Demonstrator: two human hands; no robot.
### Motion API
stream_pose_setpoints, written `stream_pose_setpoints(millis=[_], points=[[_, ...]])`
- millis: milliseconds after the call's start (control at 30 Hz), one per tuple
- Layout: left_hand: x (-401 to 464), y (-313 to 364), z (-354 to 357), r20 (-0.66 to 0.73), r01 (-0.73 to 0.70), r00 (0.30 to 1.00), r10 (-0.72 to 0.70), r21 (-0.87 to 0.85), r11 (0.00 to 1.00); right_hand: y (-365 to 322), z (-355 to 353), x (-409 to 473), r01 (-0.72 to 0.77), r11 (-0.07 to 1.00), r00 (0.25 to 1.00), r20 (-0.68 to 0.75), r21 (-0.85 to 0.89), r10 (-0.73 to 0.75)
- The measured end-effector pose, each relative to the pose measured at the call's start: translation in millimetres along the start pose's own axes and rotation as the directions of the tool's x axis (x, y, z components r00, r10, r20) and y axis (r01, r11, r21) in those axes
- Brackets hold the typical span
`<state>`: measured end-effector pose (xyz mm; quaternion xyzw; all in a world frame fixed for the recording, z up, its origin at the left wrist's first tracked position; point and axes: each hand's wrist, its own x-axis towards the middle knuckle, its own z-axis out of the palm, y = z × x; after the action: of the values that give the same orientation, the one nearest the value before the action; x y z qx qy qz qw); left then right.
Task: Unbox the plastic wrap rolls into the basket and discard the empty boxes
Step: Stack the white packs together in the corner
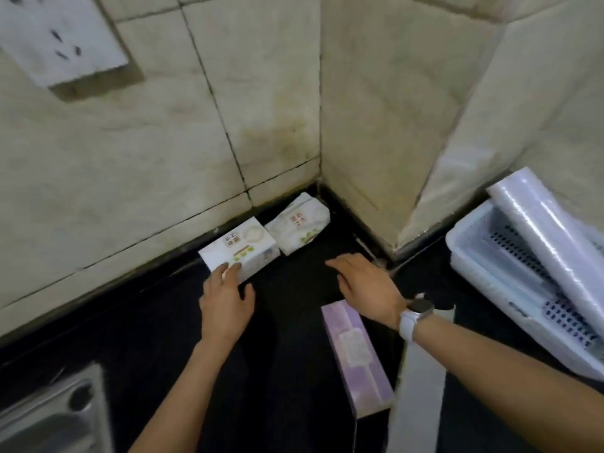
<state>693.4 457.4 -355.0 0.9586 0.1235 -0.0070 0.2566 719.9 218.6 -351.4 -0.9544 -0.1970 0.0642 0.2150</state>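
A long purple plastic wrap box [356, 358] lies on the black counter [294, 371] below my right hand. A grey strip [420, 387], perhaps a box flap or another box, lies just right of it under my right wrist. At the right edge a white perforated basket [510, 266] holds a plastic wrap roll [552, 237] leaning across its rim. My left hand [225, 302] rests with fingers spread, its tips touching a white tissue pack [240, 251]. My right hand [366, 284] hovers flat and open over the counter, holding nothing.
A second white tissue pack [299, 223] sits in the tiled wall corner. A wall socket [55, 37] is at the upper left. A metal sink edge [55, 416] shows at the lower left. Tiled walls close the counter at the back and right.
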Motion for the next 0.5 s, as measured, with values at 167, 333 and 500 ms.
stream_pose_setpoints(millis=[167, 333, 500], points=[[31, -59, 2, 0.046, 0.091, 0.995, -0.091, -0.008, 0.996, -15, 30, 91, -0.032, 0.965, 0.996, 0.071, -0.259, 0.053], [53, -77, 17, 0.071, 0.062, 0.996, -0.051, -0.171, 0.983, -12, 44, 143, -0.075, 0.940, 0.984, 0.126, -0.332, 0.123], [57, -81, 28, 0.021, 0.038, 0.999, -0.033, -0.286, 0.957, -5, 48, 145, -0.052, 0.911, 0.981, 0.152, -0.408, 0.124]])
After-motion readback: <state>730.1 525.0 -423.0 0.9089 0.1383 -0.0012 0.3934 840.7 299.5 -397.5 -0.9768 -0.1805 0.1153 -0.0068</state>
